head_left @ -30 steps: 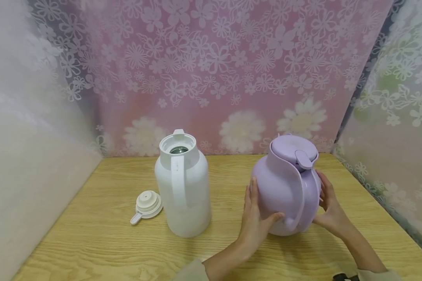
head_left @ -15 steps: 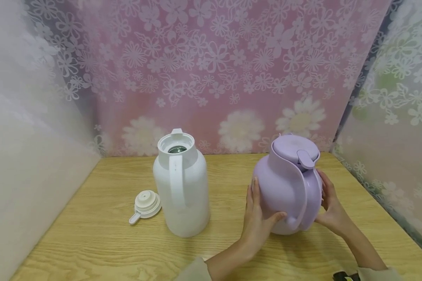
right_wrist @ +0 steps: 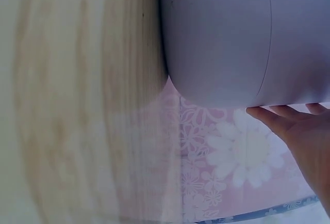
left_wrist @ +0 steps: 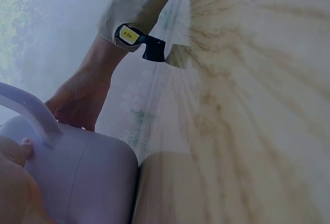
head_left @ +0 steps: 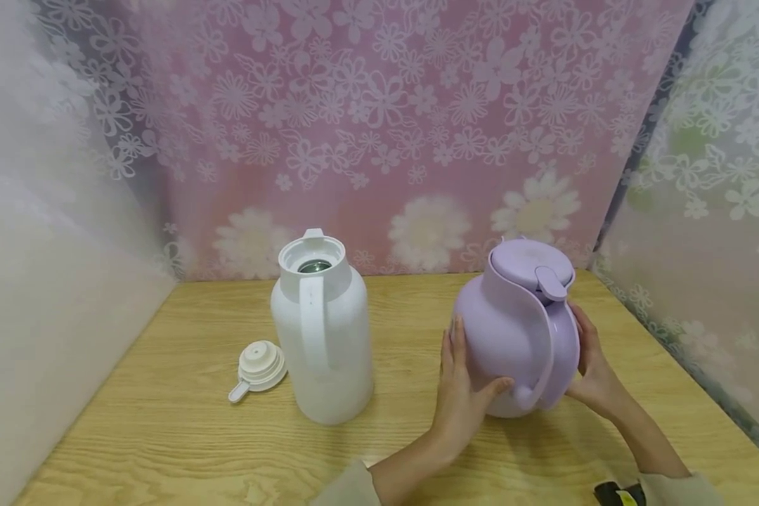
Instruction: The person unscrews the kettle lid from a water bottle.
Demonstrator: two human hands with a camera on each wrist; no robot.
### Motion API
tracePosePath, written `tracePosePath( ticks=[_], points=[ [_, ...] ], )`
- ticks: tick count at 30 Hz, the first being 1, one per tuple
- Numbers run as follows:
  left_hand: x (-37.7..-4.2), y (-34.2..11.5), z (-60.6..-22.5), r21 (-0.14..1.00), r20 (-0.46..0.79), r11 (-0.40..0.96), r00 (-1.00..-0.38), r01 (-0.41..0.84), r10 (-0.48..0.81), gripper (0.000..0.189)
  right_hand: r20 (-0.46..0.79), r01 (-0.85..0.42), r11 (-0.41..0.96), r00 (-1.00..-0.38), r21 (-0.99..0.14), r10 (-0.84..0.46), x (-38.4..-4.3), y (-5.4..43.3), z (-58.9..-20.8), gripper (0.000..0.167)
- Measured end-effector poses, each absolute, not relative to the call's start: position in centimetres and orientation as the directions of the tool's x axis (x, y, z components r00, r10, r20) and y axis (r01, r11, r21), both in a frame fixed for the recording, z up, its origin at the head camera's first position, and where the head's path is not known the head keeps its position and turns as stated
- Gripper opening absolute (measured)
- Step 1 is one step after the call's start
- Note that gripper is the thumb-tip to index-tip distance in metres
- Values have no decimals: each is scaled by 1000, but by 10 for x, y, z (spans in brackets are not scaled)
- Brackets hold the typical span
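A rounded lilac thermos jug with its lid on stands at the right of the table, its handle facing the front. My left hand grips its left side, thumb near the handle's lower end. From the right, my right hand holds the jug, its fingers partly hidden behind it. In the right wrist view, fingertips of the right hand touch the smooth wall. The left wrist view shows the jug's base at the table surface and the left hand beside the handle.
Left of the jug stands a tall white thermos flask, its mouth uncovered. A white stopper with a tab lies beside it on the wooden table. Flower-patterned sheets enclose the back and sides. A black wrist device sits on the right sleeve.
Both hands stay on the lilac jug, with their hold looking the same. The head view has shifted slightly, so the white flask and stopper appear a little further left.
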State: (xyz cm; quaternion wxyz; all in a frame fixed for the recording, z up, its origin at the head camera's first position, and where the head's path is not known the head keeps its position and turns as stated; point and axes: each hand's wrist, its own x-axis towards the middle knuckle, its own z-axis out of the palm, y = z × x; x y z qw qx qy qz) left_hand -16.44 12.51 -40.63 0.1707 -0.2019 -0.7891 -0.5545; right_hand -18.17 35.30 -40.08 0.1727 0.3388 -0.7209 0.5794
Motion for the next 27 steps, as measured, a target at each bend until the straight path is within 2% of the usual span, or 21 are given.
tracePosePath(
  ticks=[4, 6, 8, 11, 13, 15, 17, 19, 20, 25, 27],
  points=[
    [-166, 123, -406, 816, 486, 291, -865, 499, 120, 103, 646, -700, 86, -694, -709, -319, -184, 353, -399, 116],
    [-166, 123, -406, 824, 478, 285, -871, 490, 116, 103, 629, -685, 94, -707, -722, -324, -183, 353, -397, 113],
    [-166, 123, -406, 831, 469, 277, -876, 482, 117, 104, 612, -664, 93, -727, -742, -311, -180, 354, -394, 103],
    [-164, 124, -407, 842, 451, 269, -884, 467, 124, 104, 625, -653, 72, -746, -754, -231, -172, 355, -386, 73],
    [-163, 124, -407, 850, 434, 268, -892, 453, 129, 104, 675, -684, 2, -721, -730, -154, -168, 355, -378, 51],
    [-163, 124, -407, 858, 417, 269, -899, 437, 132, 104, 744, -734, -123, -662, -668, -93, -164, 352, -368, 38],
    [-163, 124, -407, 863, 404, 273, -905, 425, 133, 104, 801, -759, -277, -594, -590, -79, -161, 348, -357, 32],
    [-163, 124, -407, 864, 397, 279, -908, 420, 136, 104, 813, -728, -391, -572, -564, -108, -156, 343, -347, 33],
    [-163, 124, -407, 863, 396, 280, -908, 419, 137, 104, 797, -691, -425, -588, -585, -139, -153, 340, -343, 36],
    [-163, 122, -406, 862, 397, 278, -906, 423, 147, 104, 588, -457, -409, -754, -790, -294, -139, 331, -330, 59],
    [-164, 122, -405, 863, 396, 276, -906, 423, 149, 103, 503, -370, -386, -795, -845, -338, -136, 327, -329, 63]
  ],
)
